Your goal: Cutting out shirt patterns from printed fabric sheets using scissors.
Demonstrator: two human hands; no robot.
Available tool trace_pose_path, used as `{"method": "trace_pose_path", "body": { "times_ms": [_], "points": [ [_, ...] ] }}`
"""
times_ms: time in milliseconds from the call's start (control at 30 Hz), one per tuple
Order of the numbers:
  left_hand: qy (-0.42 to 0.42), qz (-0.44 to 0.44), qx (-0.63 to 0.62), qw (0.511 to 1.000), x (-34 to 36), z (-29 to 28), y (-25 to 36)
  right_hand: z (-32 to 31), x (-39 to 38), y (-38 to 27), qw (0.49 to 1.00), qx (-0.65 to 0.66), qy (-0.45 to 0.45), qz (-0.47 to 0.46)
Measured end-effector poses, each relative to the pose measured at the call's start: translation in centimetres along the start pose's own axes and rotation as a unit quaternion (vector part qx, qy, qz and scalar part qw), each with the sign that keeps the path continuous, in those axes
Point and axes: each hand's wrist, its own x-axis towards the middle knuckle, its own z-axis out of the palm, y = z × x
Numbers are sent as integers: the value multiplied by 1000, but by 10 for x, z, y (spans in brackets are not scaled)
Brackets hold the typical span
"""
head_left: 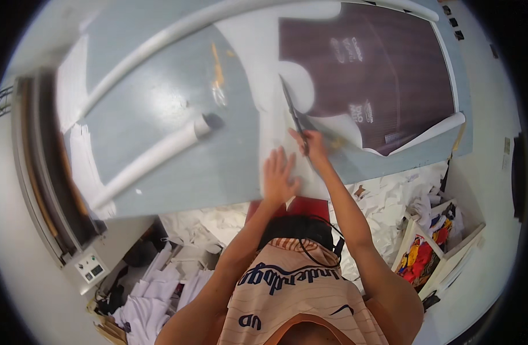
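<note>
My right hand (313, 146) grips a long pair of dark scissors (291, 102), with the blades pointing away from me over a white sheet (269, 75). Flat on the near end of that sheet, fingers spread, lies my left hand (280, 177). To the right of the blades is a dark brown panel (344, 75) with pale print, curved cut-outs along its left side and a white border. A white flap (298, 86) lies in the upper cut-out, beside the scissors. Whether the blades are parted is hard to tell.
The blue-grey table (160, 86) carries a white roll (154, 164) at left and a long rolled edge (143, 49) at the back. White scraps (384, 201) cover the floor near me. A bin of colourful cloth (422, 253) stands right; a machine with rollers (51, 161) stands left.
</note>
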Motion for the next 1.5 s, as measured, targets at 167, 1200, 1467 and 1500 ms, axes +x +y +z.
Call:
{"method": "trace_pose_path", "body": {
  "times_ms": [167, 1200, 1467, 1500],
  "points": [
    [-48, 31, -1, 998, 21, -23, 50, 0, -4, -67, 998, 35, 52, 15],
    [-138, 120, -7, 983, 73, -83, 197, -74, 45, -289, 983, 53, 162, -64],
    [-123, 156, -41, 979, 83, -66, 242, -155, 80, -261, 971, 70, 182, -141],
    [-106, 120, -8, 987, 77, -72, 211, -109, 54, -257, 986, 5, 126, -111]
  ]
}}
